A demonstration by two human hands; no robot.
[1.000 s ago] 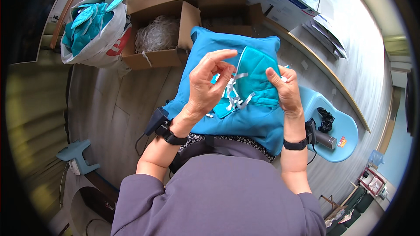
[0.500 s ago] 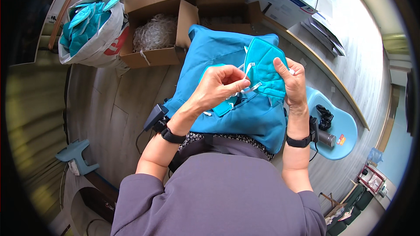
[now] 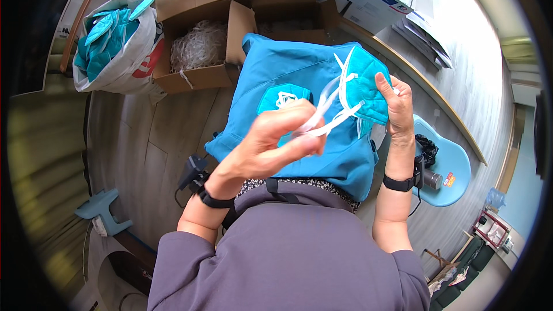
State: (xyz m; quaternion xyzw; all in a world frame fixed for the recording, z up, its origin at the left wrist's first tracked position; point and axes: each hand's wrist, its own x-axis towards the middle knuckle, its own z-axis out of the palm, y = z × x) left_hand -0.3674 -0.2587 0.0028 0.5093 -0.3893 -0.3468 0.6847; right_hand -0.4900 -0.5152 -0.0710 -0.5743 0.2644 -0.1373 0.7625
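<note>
From my end, I have the teal face mask (image 3: 368, 89) right of centre in the frame, raised above the blue cloth (image 3: 282, 60) spread across the wearer's lap. The right hand (image 3: 397, 103) is pinching the mask by its right edge, thumb laid over the near face and the other fingers mostly hidden behind it. From the mask's left side, the white straps (image 3: 344, 112) run down and leftward into the left hand (image 3: 276, 138), at the centre of the frame. That hand is smeared by motion: I see the straps enter between thumb and fingers, but cannot tell whether its grip is pressed together on them. Just above it, a second mask (image 3: 294, 90) lies on the cloth, partly covered by the fingers. At the upper left, I have a white bag (image 3: 124, 80) filled with teal pieces (image 3: 106, 40), and beside it an open cardboard box (image 3: 201, 79) holding a pale, stringy tangle (image 3: 199, 49). Toward the right edge, a light blue seat (image 3: 446, 193) carries a crumpled black bag (image 3: 427, 150) and a grey cylinder (image 3: 432, 179).
</note>
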